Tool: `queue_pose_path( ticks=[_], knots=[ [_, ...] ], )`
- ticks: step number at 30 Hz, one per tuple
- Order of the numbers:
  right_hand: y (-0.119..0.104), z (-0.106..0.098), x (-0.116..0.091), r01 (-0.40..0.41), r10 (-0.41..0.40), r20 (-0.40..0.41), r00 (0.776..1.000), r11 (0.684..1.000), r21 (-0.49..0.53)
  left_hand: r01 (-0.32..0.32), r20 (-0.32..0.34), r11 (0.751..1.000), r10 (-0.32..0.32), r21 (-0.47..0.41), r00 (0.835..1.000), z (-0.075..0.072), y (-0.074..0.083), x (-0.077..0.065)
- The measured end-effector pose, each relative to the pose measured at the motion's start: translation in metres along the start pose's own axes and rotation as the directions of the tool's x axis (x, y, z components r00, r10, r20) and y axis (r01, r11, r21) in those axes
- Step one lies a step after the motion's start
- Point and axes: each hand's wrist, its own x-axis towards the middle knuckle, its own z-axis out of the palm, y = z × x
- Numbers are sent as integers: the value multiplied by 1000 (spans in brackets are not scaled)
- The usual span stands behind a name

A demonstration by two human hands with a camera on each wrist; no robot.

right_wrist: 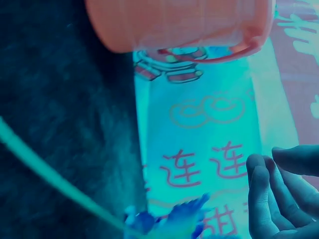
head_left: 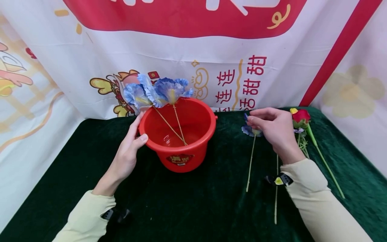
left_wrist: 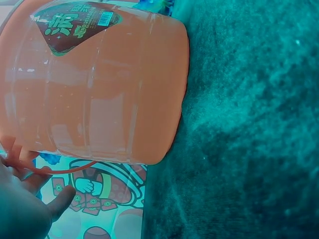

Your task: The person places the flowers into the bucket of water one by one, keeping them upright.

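Observation:
My left hand [head_left: 125, 156] grips the rim of a red plastic bucket [head_left: 201, 153] at its left side, thumb over the edge. The left wrist view shows that hand by the bucket's thin carrying handle [left_wrist: 70, 171]. Two blue artificial flowers [head_left: 172, 90] lean inside the bucket, heads above its rim and stems meeting at the bottom. To the right, my right hand [head_left: 279, 131] hovers over another blue flower [head_left: 247, 130], which lies on the cloth. In the right wrist view, the thumb and fingers [right_wrist: 258, 194] are bent with nothing between them, apart from that flower's petals.
A red rose [head_left: 301, 116] on a long green stem lies at the far right, beside a small purple flower [head_left: 299, 130] and a bit of yellow. Another thin stem [head_left: 275, 205] runs under my right wrist. Dark green cloth [head_left: 181, 208] covers the table; a printed banner [head_left: 169, 50] hangs behind.

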Motion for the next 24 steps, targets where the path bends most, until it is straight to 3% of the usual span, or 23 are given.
queue_pose_path(
  ticks=[8, 19, 24],
  knots=[
    [25, -4, 0, -117, 117, -1, 993, 993, 23, 4, -2, 1000, -4, 2, 1000, 0, 0, 0],
    [41, -2, -6, -269, 269, -74, 960, 963, 3, 1, 0, 1000, -1, 11, 1000, 0, -1, 1],
    [47, -4, -4, -306, 306, -59, 950, 952, 8, -3, -3, 1000, 3, 5, 1000, -1, 1, -2]
  ],
)
